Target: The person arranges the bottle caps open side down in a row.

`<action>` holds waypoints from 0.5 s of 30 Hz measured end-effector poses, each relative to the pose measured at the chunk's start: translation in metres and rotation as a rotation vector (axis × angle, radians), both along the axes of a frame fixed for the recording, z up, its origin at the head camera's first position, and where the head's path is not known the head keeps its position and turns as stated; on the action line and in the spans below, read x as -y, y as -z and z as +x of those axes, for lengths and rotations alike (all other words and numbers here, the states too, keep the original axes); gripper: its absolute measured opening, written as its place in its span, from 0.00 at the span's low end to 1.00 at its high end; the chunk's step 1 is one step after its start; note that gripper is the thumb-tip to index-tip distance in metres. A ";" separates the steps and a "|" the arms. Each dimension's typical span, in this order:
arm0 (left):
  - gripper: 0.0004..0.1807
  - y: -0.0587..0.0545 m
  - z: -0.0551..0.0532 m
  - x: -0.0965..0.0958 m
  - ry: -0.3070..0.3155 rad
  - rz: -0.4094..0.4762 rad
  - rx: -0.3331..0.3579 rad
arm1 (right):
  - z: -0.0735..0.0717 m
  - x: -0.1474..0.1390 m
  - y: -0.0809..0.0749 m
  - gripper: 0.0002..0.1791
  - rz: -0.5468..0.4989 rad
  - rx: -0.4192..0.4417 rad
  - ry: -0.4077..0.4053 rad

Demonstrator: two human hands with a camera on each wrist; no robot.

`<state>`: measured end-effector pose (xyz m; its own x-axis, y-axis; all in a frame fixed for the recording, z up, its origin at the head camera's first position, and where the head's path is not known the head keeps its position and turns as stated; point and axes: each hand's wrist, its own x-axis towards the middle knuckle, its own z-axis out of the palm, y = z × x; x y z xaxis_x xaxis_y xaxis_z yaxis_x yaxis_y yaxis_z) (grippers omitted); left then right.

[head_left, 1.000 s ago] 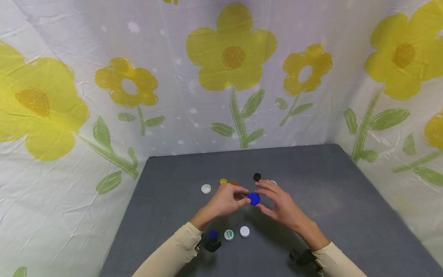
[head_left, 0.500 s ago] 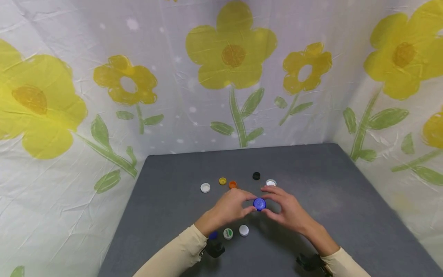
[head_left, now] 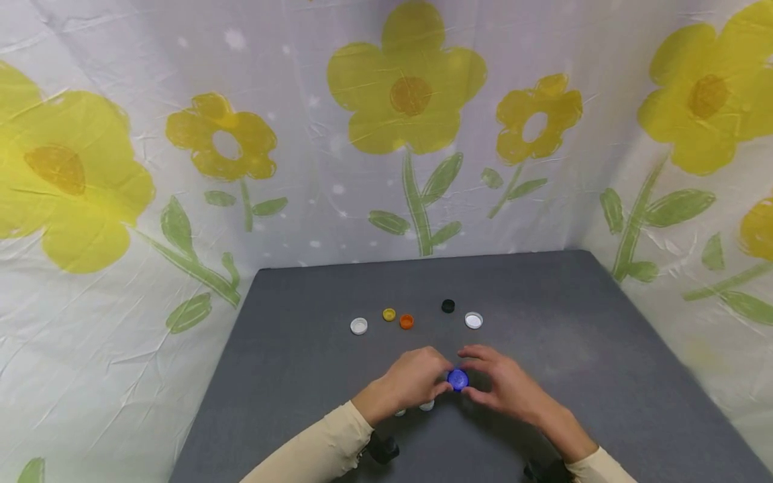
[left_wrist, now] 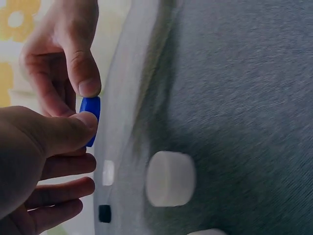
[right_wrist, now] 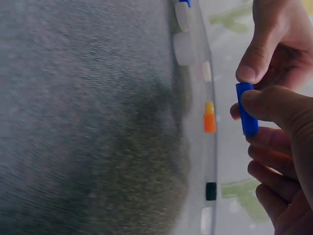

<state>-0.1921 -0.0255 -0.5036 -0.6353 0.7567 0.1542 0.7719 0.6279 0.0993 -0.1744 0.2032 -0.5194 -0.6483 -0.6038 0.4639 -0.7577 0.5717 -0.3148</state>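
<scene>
A blue bottle cap (head_left: 457, 380) is held up off the dark table (head_left: 314, 302), its rimmed side facing the head camera. My left hand (head_left: 413, 379) pinches its left edge between thumb and fingers. From the other side, my right hand (head_left: 506, 384) grips the right edge. The left wrist view has the cap (left_wrist: 90, 104) edge-on, both thumbs pressed on its near face. In the right wrist view the cap (right_wrist: 249, 123) stands between the two thumbs and the fingers behind. Below the hands sits a white cap (left_wrist: 171, 179), mostly covered by the left hand in the head view.
Farther back lie a white cap (head_left: 359, 326), a yellow cap (head_left: 389, 314), an orange cap (head_left: 406, 322), a black cap (head_left: 448, 306) and another white cap (head_left: 474, 320). A flower-printed cloth (head_left: 314, 201) hangs around the table.
Both hands have moved nearer and slightly right with the blue bottle cap. Its smooth face showed a second ago; now the rimmed side does. The left hand now covers the near caps.
</scene>
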 end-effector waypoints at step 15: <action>0.08 0.020 0.013 -0.011 0.014 -0.123 -0.090 | 0.010 0.000 0.018 0.18 0.083 0.074 0.030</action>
